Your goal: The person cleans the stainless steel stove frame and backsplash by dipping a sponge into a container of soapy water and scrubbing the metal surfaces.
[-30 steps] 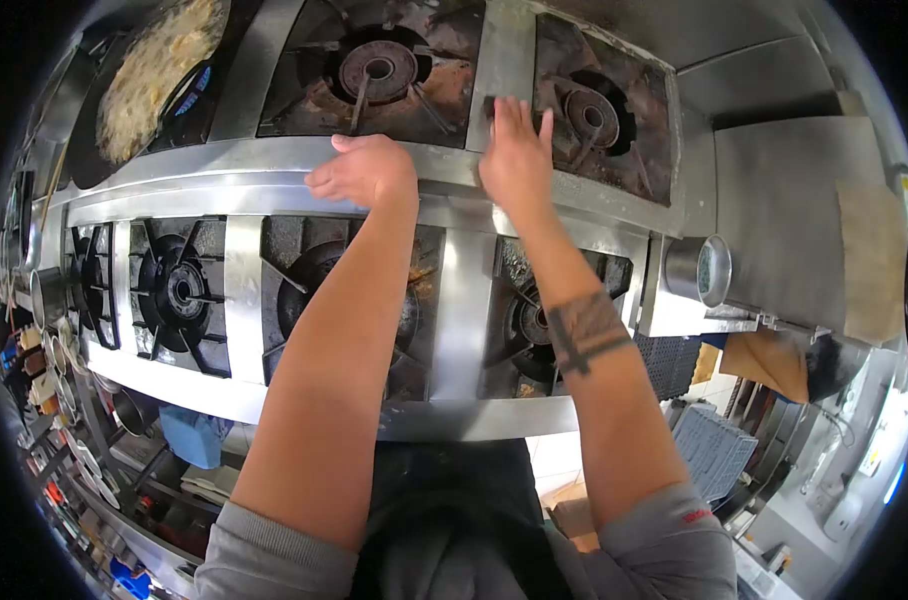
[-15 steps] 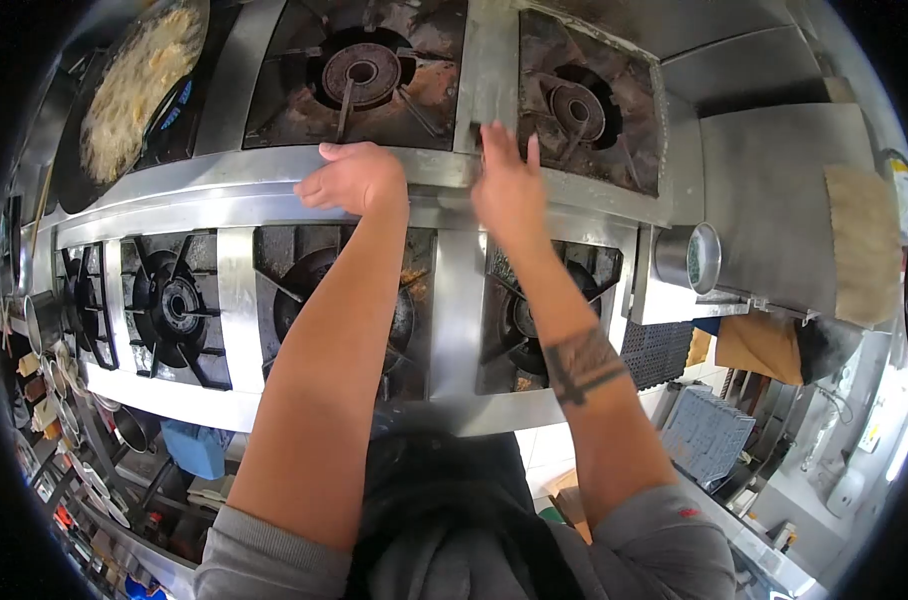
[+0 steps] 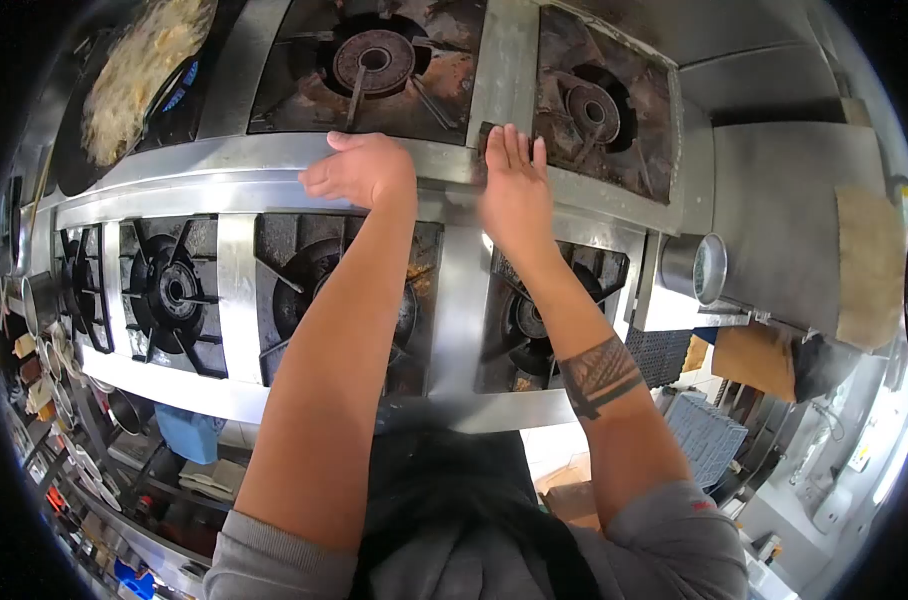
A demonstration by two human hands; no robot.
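My left hand (image 3: 364, 172) rests on the steel front ledge (image 3: 224, 157) of the back stove row, thumb and fingers apart, with nothing visible in it. To its right, my right hand (image 3: 517, 195) lies with fingers stretched forward at the steel strip between two burner wells. Under the left side of its fingers shows a dark pad (image 3: 486, 140), pressed against the steel; most of it is covered by the hand. Beyond my hands are two stained burners, the middle burner (image 3: 374, 62) and the right burner (image 3: 592, 108), with a loose metal bar on the middle one.
A wok (image 3: 74, 165) of bubbling, frothy food (image 3: 139, 85) sits over a blue flame at the far left. Front burners with black grates (image 3: 174, 290) lie beneath my forearms. A steel pot (image 3: 709, 268) stands at right, near a brown cloth (image 3: 867, 265).
The view has shifted slightly, so the stove appears a little to the right. My right hand, blurred before, is sharper and stays by the same steel strip. My left hand keeps its place.
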